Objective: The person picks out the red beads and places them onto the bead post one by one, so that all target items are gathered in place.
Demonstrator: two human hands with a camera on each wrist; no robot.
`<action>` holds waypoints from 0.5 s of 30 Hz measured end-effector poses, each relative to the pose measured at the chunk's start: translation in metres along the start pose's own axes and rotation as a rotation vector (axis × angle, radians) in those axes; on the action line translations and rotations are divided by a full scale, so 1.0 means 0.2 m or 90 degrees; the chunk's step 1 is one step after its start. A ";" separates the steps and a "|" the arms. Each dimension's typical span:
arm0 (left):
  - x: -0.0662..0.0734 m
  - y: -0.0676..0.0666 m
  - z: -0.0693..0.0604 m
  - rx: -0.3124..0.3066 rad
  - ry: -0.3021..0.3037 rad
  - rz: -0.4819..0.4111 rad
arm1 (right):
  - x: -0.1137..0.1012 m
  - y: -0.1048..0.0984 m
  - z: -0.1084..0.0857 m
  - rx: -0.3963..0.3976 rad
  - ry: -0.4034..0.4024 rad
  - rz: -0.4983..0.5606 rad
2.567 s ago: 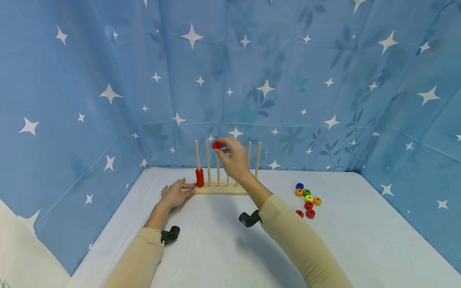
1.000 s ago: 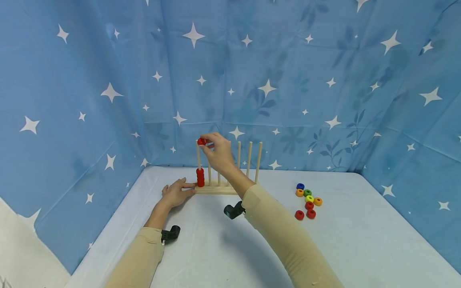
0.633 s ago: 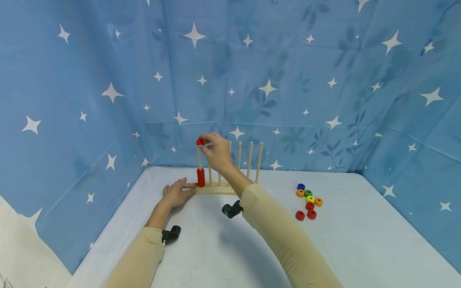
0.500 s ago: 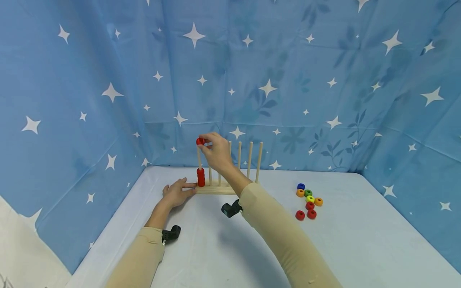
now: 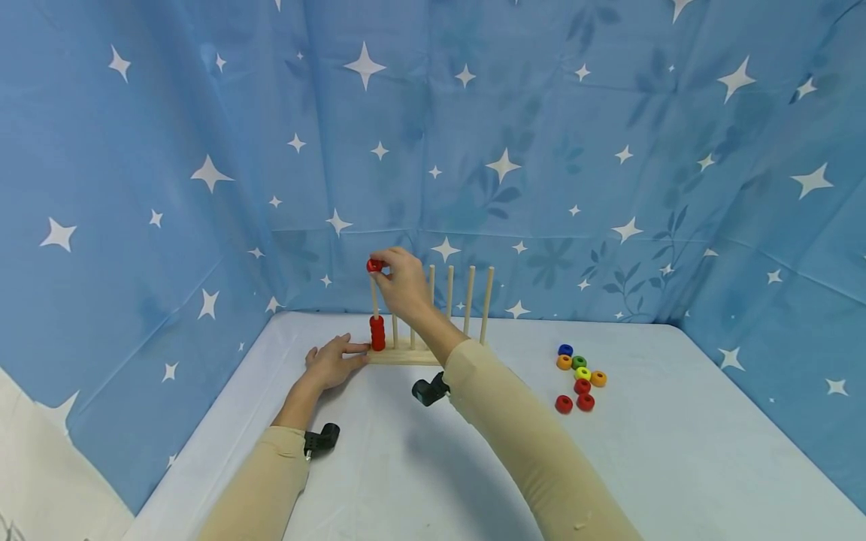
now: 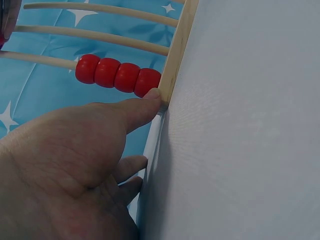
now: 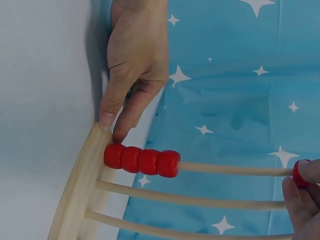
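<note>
The right hand (image 5: 403, 285) pinches a red bead (image 5: 373, 265) at the top of the leftmost peg (image 5: 375, 297), above four stacked beads (image 5: 377, 333), as the left hand (image 5: 330, 364) grips the base (image 5: 406, 357) at its end. Squaring bead to peg and bracing the base should help.

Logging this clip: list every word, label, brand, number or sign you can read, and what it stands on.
No readable text in any of the three views.
The curtain shows stars and leaves, no lettering.
The stacked red beads and wooden rack show none.
Any markings on the black wrist cameras are too small to read.
</note>
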State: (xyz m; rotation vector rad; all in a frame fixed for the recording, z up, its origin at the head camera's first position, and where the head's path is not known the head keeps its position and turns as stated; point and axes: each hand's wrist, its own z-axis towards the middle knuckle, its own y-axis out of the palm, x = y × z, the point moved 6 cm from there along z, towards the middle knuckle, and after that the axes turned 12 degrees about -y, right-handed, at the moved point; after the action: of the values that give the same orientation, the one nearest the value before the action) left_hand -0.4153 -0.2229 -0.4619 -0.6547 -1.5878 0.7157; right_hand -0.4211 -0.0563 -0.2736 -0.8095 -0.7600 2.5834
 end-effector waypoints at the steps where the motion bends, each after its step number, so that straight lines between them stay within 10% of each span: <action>1: 0.00 0.00 0.00 0.000 0.000 -0.001 | 0.00 0.00 0.00 -0.004 -0.001 -0.007; 15: 0.00 0.00 0.00 0.002 0.001 -0.007 | -0.01 -0.01 0.03 -0.034 -0.008 -0.047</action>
State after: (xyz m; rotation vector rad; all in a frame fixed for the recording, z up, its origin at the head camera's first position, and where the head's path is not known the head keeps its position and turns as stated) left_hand -0.4161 -0.2236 -0.4622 -0.6431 -1.5871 0.7092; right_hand -0.4230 -0.0587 -0.2668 -0.7673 -0.8493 2.5146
